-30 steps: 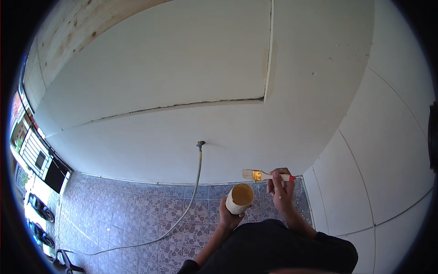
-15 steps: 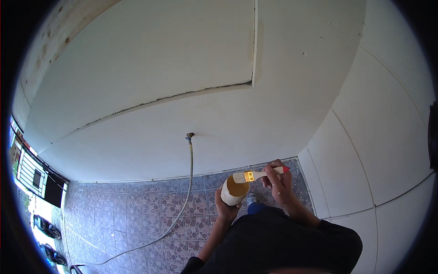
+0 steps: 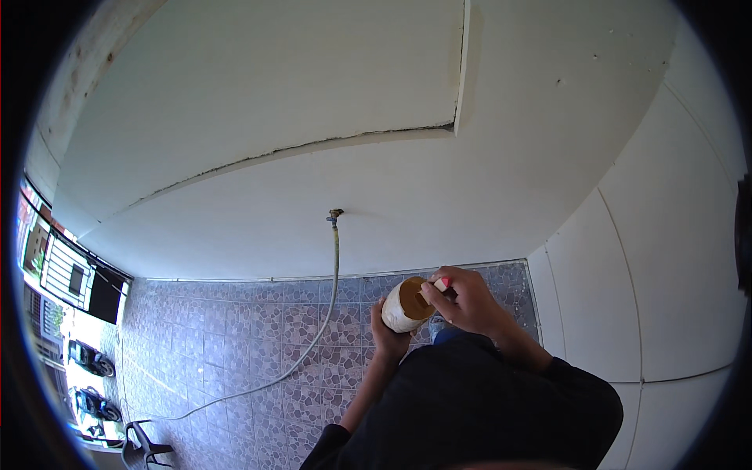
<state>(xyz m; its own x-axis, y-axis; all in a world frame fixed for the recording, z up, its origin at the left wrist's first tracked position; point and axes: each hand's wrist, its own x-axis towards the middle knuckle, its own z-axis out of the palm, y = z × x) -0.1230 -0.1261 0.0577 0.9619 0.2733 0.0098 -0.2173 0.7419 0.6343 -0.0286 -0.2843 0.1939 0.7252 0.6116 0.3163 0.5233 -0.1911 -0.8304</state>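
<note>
My left hand (image 3: 388, 335) is wrapped round a white paint-smeared can (image 3: 398, 315), held tilted with its yellowish-brown inside turned up toward me. My right hand (image 3: 468, 301) grips the pale handle of a paintbrush (image 3: 441, 284) with a red end, right at the can's mouth. The brush's bristles point down into the can and are mostly hidden by its rim and my fingers. How much paint the can holds, I cannot tell.
A pale wall (image 3: 258, 227) rises ahead, with a tap (image 3: 335, 215) and a hose (image 3: 335, 270) trailing across the patterned tile floor (image 3: 258, 345). White panels (image 3: 595, 274) stand at right. A dark chair (image 3: 141, 448), a gate (image 3: 74, 266) and motorbikes (image 3: 92, 359) are at left.
The brush, level above the can's rim before, now points down into the can. My right hand has moved left and closer to the can. The view has shifted slightly.
</note>
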